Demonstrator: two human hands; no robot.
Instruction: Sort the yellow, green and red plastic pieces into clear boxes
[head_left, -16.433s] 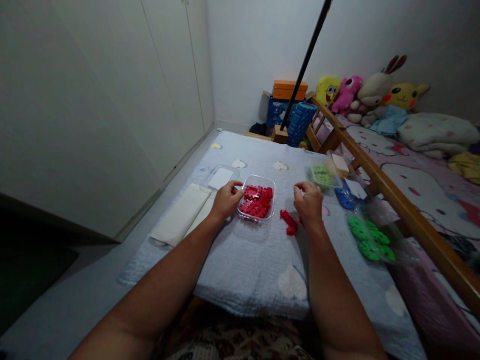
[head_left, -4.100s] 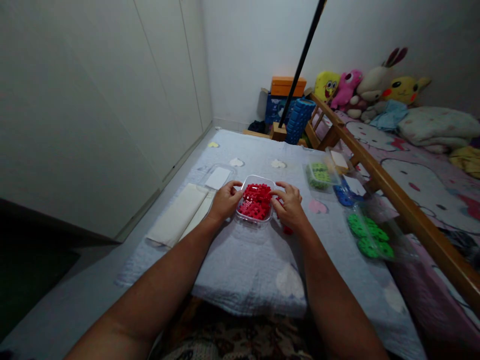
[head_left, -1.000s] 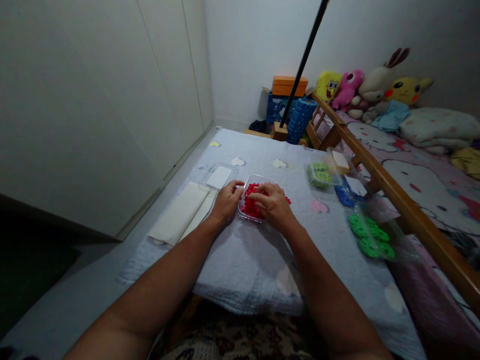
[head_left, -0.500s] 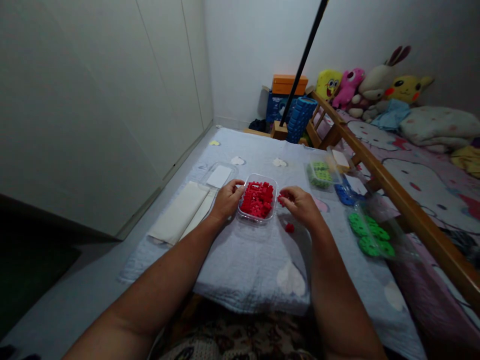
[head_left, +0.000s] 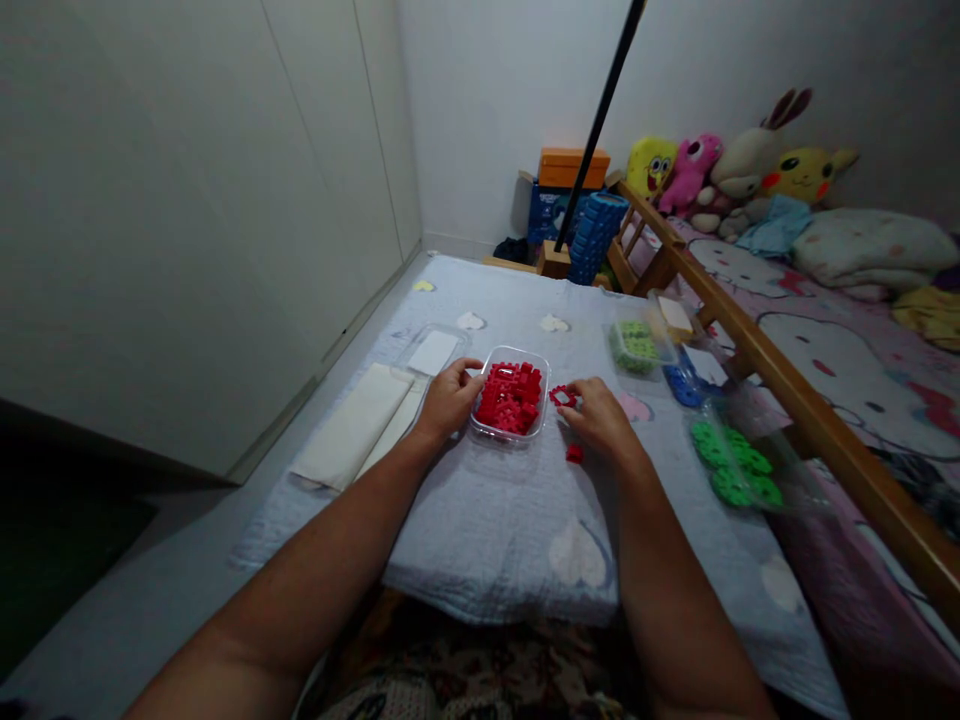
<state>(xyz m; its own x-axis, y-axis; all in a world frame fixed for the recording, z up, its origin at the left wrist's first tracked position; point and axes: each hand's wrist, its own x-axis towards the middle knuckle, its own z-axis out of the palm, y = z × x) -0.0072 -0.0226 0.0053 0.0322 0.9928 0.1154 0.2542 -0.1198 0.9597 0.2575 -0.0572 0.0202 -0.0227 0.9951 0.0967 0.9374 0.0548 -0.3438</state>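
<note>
A clear plastic tub [head_left: 537,404] heaped with red building pieces [head_left: 508,397] stands on the pale blue quilt [head_left: 495,510]. My left hand [head_left: 448,397] curls round the tub's left edge. Just right of the tub, my right hand [head_left: 601,420] pinches a small red frame-shaped piece [head_left: 562,396] between thumb and fingers. One loose red piece [head_left: 574,453] lies on the quilt below that hand.
A clear lid [head_left: 435,351] and folded white sheets [head_left: 354,434] lie to the left. At the right are a tub of light green pieces [head_left: 634,346], blue pieces [head_left: 681,384] and a bag of green discs [head_left: 735,474]. A wooden bed rail [head_left: 795,410] borders the right.
My right hand came out of the tub and moved right, now pinching a red piece beside the tub. My left hand stayed on the tub's edge.
</note>
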